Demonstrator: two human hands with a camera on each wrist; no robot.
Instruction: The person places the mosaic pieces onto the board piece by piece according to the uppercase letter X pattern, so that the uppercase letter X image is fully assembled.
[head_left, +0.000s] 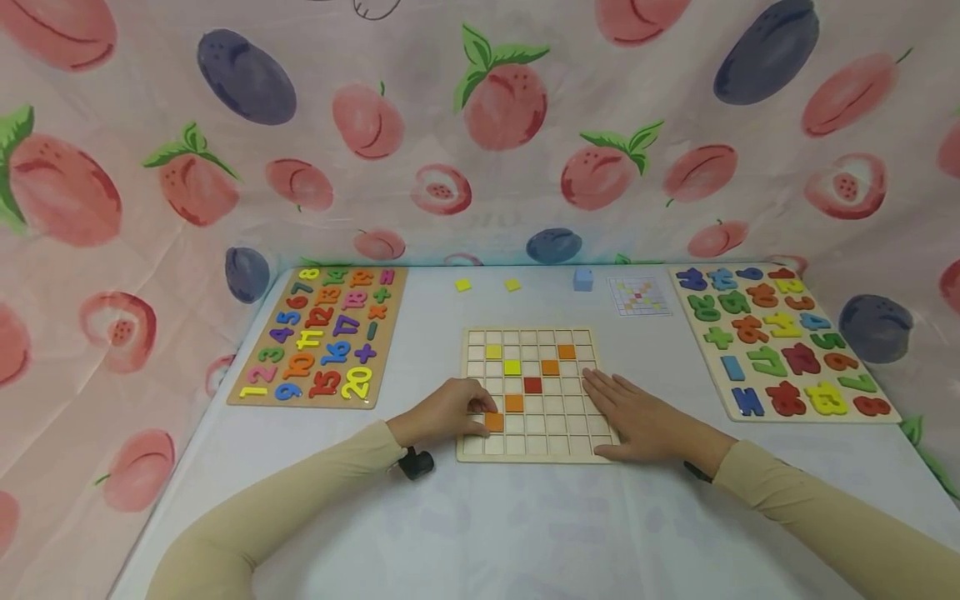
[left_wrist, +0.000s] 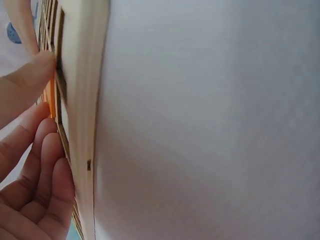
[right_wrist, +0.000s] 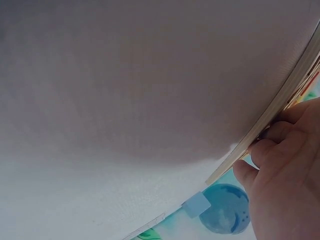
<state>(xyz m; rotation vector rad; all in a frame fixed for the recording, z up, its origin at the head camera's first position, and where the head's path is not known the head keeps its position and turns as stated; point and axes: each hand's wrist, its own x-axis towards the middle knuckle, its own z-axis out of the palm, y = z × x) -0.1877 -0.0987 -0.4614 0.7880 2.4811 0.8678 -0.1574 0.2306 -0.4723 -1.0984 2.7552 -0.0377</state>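
Observation:
A wooden grid board (head_left: 534,446) lies in the middle of the white table. It carries two yellow tiles, several orange tiles and one red tile (head_left: 532,384) in a diagonal pattern. My left hand (head_left: 459,411) sits at the board's lower left and pinches an orange tile (head_left: 493,422) between thumb and fingers. In the left wrist view that orange tile (left_wrist: 50,102) shows edge-on between the thumb and fingers (left_wrist: 30,125). My right hand (head_left: 628,414) lies flat with straight fingers on the board's right edge. In the right wrist view its fingers (right_wrist: 280,160) rest against the board's rim (right_wrist: 280,107).
Two loose yellow tiles (head_left: 463,285) (head_left: 512,285), a light-blue block (head_left: 582,279) and a pattern card (head_left: 639,296) lie behind the board. Number puzzle boards sit at the left (head_left: 322,337) and right (head_left: 787,342). Fruit-print cloth walls surround the table.

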